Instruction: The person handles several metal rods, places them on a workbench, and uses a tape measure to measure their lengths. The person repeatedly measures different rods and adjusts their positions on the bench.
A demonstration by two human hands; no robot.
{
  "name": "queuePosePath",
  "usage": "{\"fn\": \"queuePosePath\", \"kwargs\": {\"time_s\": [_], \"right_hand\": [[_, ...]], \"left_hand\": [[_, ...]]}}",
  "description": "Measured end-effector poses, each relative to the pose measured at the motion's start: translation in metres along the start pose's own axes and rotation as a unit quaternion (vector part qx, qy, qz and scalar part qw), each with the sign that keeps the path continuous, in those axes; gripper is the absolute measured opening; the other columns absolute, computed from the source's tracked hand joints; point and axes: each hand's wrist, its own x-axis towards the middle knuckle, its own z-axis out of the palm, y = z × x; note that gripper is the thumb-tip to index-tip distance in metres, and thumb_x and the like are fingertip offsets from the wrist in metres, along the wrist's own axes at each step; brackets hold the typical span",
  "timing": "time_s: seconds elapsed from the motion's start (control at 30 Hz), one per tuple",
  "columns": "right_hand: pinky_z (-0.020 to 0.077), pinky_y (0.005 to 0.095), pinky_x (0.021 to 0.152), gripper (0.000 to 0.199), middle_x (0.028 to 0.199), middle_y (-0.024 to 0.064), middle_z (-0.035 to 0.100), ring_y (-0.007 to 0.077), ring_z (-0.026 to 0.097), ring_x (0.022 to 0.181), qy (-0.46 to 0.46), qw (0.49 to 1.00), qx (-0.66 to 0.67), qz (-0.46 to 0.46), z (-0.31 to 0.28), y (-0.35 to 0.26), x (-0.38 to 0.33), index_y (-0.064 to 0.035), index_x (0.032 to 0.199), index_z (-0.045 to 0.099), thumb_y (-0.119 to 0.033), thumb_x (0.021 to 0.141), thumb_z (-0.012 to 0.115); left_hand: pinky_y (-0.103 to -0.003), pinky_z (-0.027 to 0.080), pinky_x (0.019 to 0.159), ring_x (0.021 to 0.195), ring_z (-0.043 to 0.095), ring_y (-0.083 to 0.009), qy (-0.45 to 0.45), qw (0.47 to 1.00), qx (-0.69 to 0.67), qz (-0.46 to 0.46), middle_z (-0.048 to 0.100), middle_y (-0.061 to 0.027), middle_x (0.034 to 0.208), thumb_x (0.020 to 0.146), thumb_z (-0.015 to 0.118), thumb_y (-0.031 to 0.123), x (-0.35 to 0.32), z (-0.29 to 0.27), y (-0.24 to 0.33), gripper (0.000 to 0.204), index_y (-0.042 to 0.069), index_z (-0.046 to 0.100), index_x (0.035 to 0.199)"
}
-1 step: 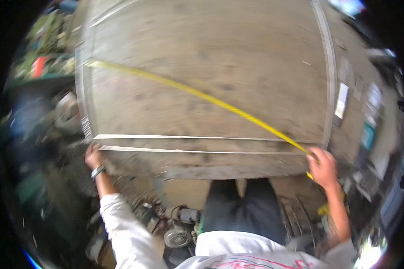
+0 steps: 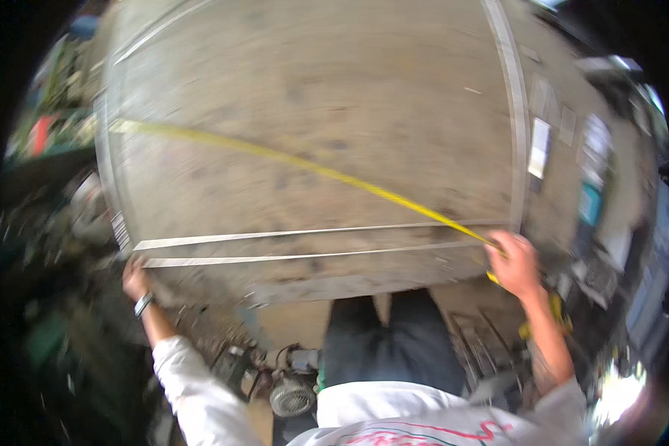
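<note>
A yellow tape measure (image 2: 349, 181) is stretched slantwise over the table, from the far left side down to my right hand (image 2: 514, 262). My right hand is closed around it at the near right corner, and a short piece of yellow shows below the fingers. Pale, narrow metal bars lie as a rectangle on the table. My left hand (image 2: 135, 278), with a wristband, is closed at the left end of the near metal bar (image 2: 223, 260), by the corner with the left bar (image 2: 105, 163). Blur hides the exact finger grip there.
The worn, brownish tabletop (image 2: 312, 104) carries the right-hand bar (image 2: 514, 89). Beyond it lie a white strip (image 2: 540, 149) and a teal-and-clear item (image 2: 591, 197). A motor (image 2: 291, 398) stands below the near edge. Blurred clutter fills the left side.
The whole view has shifted, so the table, bars and both hands appear farther left and slightly tilted. Both hands keep the same holds.
</note>
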Motion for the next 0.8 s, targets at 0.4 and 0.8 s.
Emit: {"fn": "queuePosePath", "kwargs": {"time_s": [0.4,0.8], "right_hand": [[0.0507,0.0392,0.076,0.011,0.088,0.0065,0.071,0.0272,0.067,0.083,0.065,0.997,-0.025,0.027,0.002,0.005,-0.012,-0.0070,0.098,0.067,-0.009,0.087,0.068],[0.0551,0.0368,0.083,0.015,0.100,0.0150,0.073,0.0300,0.071,0.094,0.101,0.980,0.116,0.126,-0.003,0.038,-0.017,-0.0012,0.104,0.071,-0.013,0.095,0.067]], "left_hand": [[-0.031,0.048,0.098,0.114,0.061,-0.0191,0.058,0.987,-0.114,-0.096,0.066,-0.0128,0.129,0.096,0.069,0.009,0.020,0.028,-0.016,0.041,-0.002,0.061,0.135],[-0.030,0.054,0.082,0.099,0.067,-0.0176,0.029,0.983,-0.164,-0.075,0.072,-0.0102,0.114,0.096,0.065,0.002,-0.030,0.039,0.017,0.023,-0.002,0.070,0.119]]}}
